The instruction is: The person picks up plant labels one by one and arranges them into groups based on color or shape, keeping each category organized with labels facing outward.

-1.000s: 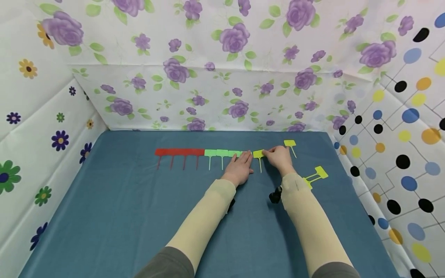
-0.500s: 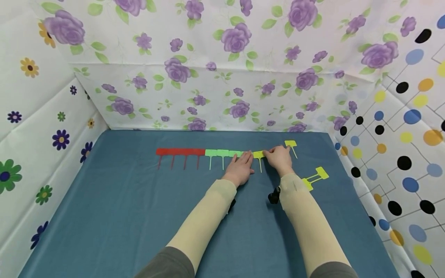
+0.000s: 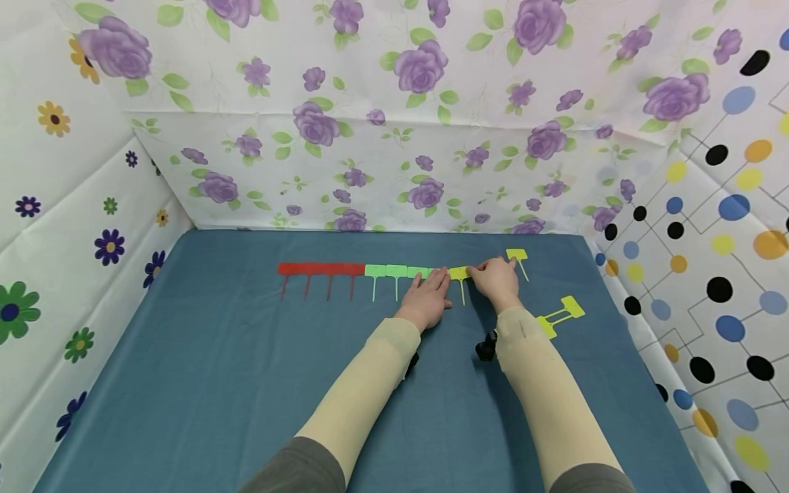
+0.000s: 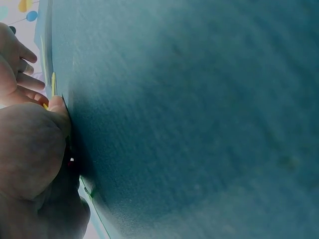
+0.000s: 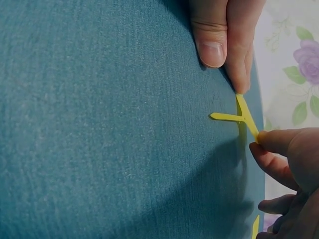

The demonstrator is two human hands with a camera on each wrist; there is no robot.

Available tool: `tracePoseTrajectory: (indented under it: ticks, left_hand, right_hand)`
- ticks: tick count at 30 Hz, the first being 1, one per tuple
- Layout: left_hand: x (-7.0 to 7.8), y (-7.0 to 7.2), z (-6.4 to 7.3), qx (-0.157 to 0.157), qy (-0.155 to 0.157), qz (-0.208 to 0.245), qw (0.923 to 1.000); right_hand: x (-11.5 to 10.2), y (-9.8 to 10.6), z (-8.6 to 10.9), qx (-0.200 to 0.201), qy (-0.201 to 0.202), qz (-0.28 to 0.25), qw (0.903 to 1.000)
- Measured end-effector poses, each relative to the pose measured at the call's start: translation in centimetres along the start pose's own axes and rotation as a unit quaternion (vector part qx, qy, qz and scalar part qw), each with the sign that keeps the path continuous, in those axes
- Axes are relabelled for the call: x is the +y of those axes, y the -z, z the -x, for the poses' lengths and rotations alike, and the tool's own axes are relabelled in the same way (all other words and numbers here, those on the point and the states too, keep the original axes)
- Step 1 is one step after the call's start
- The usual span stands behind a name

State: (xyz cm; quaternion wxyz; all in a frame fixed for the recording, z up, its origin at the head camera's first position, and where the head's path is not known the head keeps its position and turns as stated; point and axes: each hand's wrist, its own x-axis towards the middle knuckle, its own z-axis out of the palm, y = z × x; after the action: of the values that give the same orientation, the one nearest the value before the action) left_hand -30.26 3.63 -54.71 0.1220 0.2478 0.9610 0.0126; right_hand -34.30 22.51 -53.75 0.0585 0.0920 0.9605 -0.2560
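T-shaped plastic plant labels lie in a row across the back of the table: red labels (image 3: 322,268) at the left, then green labels (image 3: 396,271). Fingers outstretched, my left hand (image 3: 424,300) rests on the right end of the green ones and partly hides them. Just past its fingertips is a yellow plant label (image 3: 459,274), its stem pointing toward me. My right hand (image 3: 495,281) pinches that label's right end between thumb and finger. In the right wrist view the yellow label (image 5: 243,118) slants from the left hand's fingertip to the right hand's pinch.
Another yellow label (image 3: 516,254) lies behind my right hand. More yellow labels (image 3: 572,307) lie by my right forearm, partly covered by it. A flowered sheet (image 3: 370,171) closes off the back, and a dotted sheet (image 3: 709,239) the right side.
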Motion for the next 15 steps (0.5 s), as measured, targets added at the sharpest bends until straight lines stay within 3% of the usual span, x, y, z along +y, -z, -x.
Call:
tracePoseTrajectory:
  ticks: [15]
  left_hand:
    - [0.18,-0.14,-0.06,-0.004,0.005,-0.001,1.0000]
  right_hand:
    - [-0.23,0.18,0.30,-0.009,-0.009,0.017,0.9998]
